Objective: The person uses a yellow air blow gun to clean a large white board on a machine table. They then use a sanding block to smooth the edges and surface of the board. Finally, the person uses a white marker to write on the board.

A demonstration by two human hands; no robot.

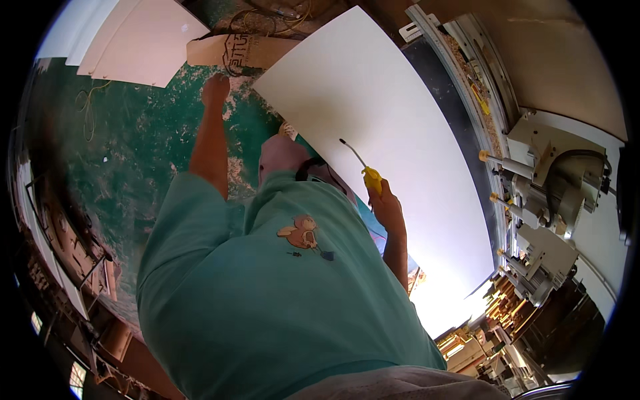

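Note:
My right hand (388, 210) is closed around the yellow handle of a screwdriver (371, 179). Its thin metal shaft ends in a dark tip and points away from me, over a large white panel (400, 120). The panel lies beside my body on the right, on a machine table. My left arm reaches forward over the green floor. At its end, my left hand (216, 90) is beside the near edge of a brown cardboard piece (243, 53) with dark print. The fingers of this hand are too small and hidden to make out.
Metal rails with wood chips (477, 80) run along the panel's far right side. Machine heads (553, 180) with protruding spindles stand beyond them. Pale boards (140, 43) lean at the upper left. Sawdust is scattered on the green floor (143, 133), and cables (283, 17) lie at the top.

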